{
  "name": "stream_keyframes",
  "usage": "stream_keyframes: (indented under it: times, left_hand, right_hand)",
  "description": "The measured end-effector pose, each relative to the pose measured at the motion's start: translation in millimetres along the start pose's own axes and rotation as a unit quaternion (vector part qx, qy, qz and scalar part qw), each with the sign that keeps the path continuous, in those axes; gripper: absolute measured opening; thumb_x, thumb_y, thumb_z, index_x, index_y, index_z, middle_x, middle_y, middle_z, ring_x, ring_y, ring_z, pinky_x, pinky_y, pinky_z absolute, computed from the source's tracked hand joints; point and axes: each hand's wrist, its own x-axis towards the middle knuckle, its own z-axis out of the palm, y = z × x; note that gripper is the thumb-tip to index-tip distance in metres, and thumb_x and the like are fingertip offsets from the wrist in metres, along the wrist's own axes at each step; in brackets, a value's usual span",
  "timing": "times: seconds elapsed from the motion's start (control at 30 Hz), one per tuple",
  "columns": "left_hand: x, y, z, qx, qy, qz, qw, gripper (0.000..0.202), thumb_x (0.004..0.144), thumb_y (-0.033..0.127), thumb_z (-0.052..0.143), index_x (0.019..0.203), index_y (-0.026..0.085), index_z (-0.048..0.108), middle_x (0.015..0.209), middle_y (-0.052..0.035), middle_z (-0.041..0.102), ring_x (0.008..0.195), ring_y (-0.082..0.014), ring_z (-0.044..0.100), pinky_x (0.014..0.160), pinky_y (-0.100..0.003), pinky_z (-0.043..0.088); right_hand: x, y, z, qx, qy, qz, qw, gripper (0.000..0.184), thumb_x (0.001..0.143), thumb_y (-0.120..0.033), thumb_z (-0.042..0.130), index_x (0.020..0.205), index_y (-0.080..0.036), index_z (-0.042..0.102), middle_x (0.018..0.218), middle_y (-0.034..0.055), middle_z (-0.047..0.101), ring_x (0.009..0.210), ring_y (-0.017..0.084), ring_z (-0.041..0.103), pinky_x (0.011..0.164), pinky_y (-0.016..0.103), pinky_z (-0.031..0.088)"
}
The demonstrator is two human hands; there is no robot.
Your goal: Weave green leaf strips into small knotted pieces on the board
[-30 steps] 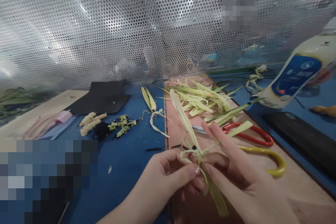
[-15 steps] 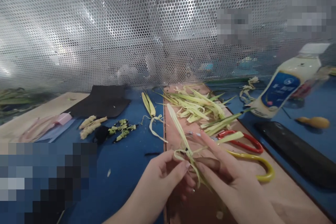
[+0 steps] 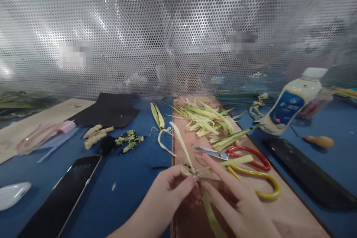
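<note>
Low in the middle, my left hand (image 3: 170, 193) and my right hand (image 3: 234, 200) meet over a brown board (image 3: 290, 208). Both pinch a knot of pale green leaf strips (image 3: 192, 169). One strip (image 3: 181, 143) rises up and to the left from the knot. Another strip (image 3: 210, 215) hangs down between my hands. A third strip runs to the right across my right fingers. My left thumb and fingers are closed on the knot. My right thumb presses the strips while two fingers stretch forward.
Scissors (image 3: 251, 163) with red and yellow handles lie on the board beside my right hand. A pile of leaf strips (image 3: 206, 117) lies further back. On the blue table are a phone (image 3: 64, 193), a white bottle (image 3: 290, 106), a long black bar (image 3: 301, 171) and a perforated metal screen (image 3: 167, 37) behind.
The view has tilted up, so the table and my hands sit lower in frame. My hands keep working the knot, and the upright strip now leans further left. The phone is now visible.
</note>
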Motion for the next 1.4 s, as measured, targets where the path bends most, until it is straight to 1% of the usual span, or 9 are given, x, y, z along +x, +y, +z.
stream_keyframes:
  times: [0.13, 0.37, 0.47, 0.57, 0.67, 0.8, 1.13, 1.27, 1.4]
  left_hand:
    - [-1, 4, 1.0, 0.005, 0.003, -0.01, 1.0, 0.019, 0.072, 0.031, 0.056, 0.063, 0.014, 0.051, 0.057, 0.0005, 0.056, 0.053, -0.0104, 0.054, 0.056, -0.023, 0.043]
    - [-2, 5, 1.3, 0.038, 0.04, -0.014, 0.998, 0.026, 0.076, 0.04, 0.05, 0.069, 0.014, 0.049, 0.06, -0.0014, 0.058, 0.052, -0.013, 0.055, 0.056, -0.028, 0.046]
    - [-3, 1, 1.0, 0.013, 0.029, 0.004, 0.999, 0.021, 0.076, 0.035, 0.053, 0.082, 0.016, 0.05, 0.076, -0.0026, 0.062, 0.066, -0.0154, 0.06, 0.067, -0.03, 0.047]
    - [-5, -1, -0.9, 0.061, 0.044, 0.053, 0.996, 0.017, 0.076, 0.032, 0.055, 0.083, 0.017, 0.053, 0.081, -0.002, 0.061, 0.078, -0.0164, 0.058, 0.074, -0.029, 0.044]
    - [-5, -2, -2.8, 0.077, 0.043, 0.073, 0.993, 0.012, 0.077, 0.028, 0.054, 0.077, 0.016, 0.052, 0.079, -0.0017, 0.06, 0.08, -0.0161, 0.056, 0.076, -0.027, 0.042]
    - [-2, -1, -1.9, 0.001, 0.023, 0.049, 0.999, 0.015, 0.075, 0.026, 0.057, 0.071, 0.017, 0.047, 0.073, 0.0001, 0.059, 0.072, -0.0142, 0.057, 0.07, -0.027, 0.044]
    - [-7, 6, -0.5, -0.078, 0.002, -0.018, 0.997, 0.014, 0.073, 0.023, 0.059, 0.078, 0.016, 0.049, 0.074, -0.0006, 0.062, 0.069, -0.0126, 0.059, 0.07, -0.026, 0.043]
    - [-6, 4, -2.5, -0.054, 0.016, -0.027, 0.998, 0.012, 0.074, 0.024, 0.058, 0.078, 0.015, 0.05, 0.073, -0.0024, 0.062, 0.068, -0.0131, 0.059, 0.068, -0.025, 0.043]
    - [-6, 3, -3.4, -0.067, 0.009, -0.016, 0.998, 0.013, 0.075, 0.024, 0.057, 0.082, 0.014, 0.052, 0.078, -0.0038, 0.063, 0.072, -0.0137, 0.058, 0.072, -0.027, 0.043]
  right_hand:
    - [-2, 6, 2, -0.023, -0.005, -0.008, 1.0, 0.043, 0.081, -0.024, 0.049, 0.124, -0.025, 0.048, 0.115, 0.0014, 0.061, 0.106, 0.021, 0.056, 0.089, 0.032, 0.046]
    - [-3, -1, -6, -0.113, -0.05, -0.052, 0.991, 0.048, 0.082, -0.018, 0.047, 0.129, -0.025, 0.042, 0.127, 0.0008, 0.05, 0.123, 0.02, 0.036, 0.096, 0.03, 0.04]
    - [-1, -4, -5, -0.072, -0.046, -0.015, 0.996, 0.045, 0.082, -0.02, 0.047, 0.127, -0.023, 0.044, 0.128, 0.0009, 0.049, 0.121, 0.02, 0.038, 0.096, 0.031, 0.04]
    - [1, -5, -2, 0.005, -0.024, 0.061, 0.998, 0.044, 0.082, -0.026, 0.049, 0.126, -0.024, 0.045, 0.125, 0.0024, 0.053, 0.116, 0.021, 0.046, 0.096, 0.036, 0.04]
    - [2, -7, 1, 0.066, -0.011, 0.096, 0.993, 0.045, 0.08, -0.031, 0.053, 0.124, -0.025, 0.047, 0.123, 0.0033, 0.054, 0.113, 0.022, 0.049, 0.095, 0.04, 0.04]
    - [1, -9, 1, 0.116, -0.009, 0.115, 0.986, 0.048, 0.078, -0.035, 0.056, 0.123, -0.024, 0.048, 0.123, 0.0058, 0.054, 0.11, 0.023, 0.052, 0.094, 0.041, 0.041]
    - [1, 0, 3, 0.105, -0.018, 0.03, 0.994, 0.044, 0.081, -0.023, 0.051, 0.124, -0.026, 0.046, 0.123, 0.0052, 0.054, 0.111, 0.02, 0.051, 0.093, 0.035, 0.043]
    - [3, 2, 2, 0.067, -0.078, 0.024, 0.994, 0.049, 0.083, -0.019, 0.046, 0.131, -0.022, 0.036, 0.126, 0.009, 0.051, 0.111, 0.021, 0.051, 0.094, 0.038, 0.042]
    - [1, 5, 2, 0.028, -0.091, -0.011, 0.995, 0.054, 0.081, -0.012, 0.043, 0.133, -0.022, 0.031, 0.131, 0.0079, 0.046, 0.117, 0.02, 0.045, 0.097, 0.037, 0.039]
